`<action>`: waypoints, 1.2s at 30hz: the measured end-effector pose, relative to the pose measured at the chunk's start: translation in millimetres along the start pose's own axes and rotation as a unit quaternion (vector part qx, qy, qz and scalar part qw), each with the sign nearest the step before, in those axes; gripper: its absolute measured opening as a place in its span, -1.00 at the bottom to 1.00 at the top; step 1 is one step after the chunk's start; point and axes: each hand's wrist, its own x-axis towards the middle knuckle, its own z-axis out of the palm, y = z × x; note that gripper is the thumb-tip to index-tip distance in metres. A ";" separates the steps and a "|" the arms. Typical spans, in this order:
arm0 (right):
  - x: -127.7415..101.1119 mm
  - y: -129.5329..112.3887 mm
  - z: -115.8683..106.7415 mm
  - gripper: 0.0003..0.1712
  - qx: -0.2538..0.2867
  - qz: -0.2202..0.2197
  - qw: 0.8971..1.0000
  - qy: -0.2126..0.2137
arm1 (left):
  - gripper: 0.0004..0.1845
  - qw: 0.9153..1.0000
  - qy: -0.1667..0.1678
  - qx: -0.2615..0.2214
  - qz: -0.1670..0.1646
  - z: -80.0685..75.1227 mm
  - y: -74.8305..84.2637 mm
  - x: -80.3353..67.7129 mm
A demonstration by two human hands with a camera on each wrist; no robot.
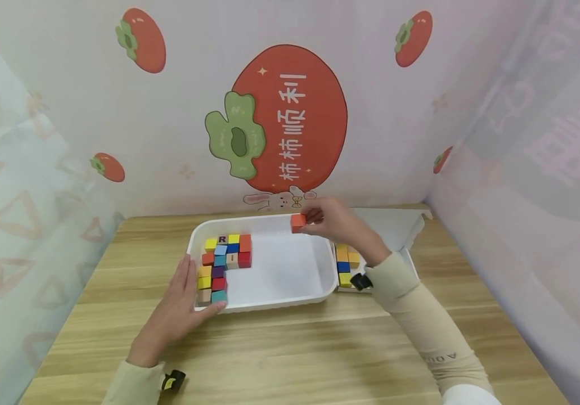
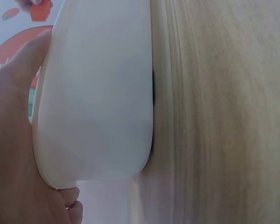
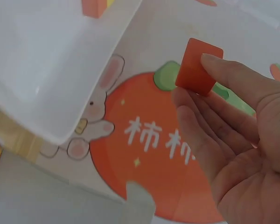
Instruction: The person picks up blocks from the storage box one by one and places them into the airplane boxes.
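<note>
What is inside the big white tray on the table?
The white tray holds a cluster of coloured blocks packed into its left end; the rest of its floor is bare. The left hand covers the near left corner, so anything under it is hidden.

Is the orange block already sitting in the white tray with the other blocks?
No, the right hand pinches the orange block in the air above the white tray's far rim, apart from the blocks inside.

A wooden table (image 1: pixel 290 349) holds everything. A white tray (image 1: pixel 279 275) sits on it in the middle. Just beside the tray, on the right, sits a small white box (image 1: pixel 396 230).
</note>
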 end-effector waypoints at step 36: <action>-114.7 130.6 31.1 -0.71 -0.008 0.131 0.990 0.051 | 0.40 1.000 -0.003 0.009 0.003 1.8 -2.5 2.4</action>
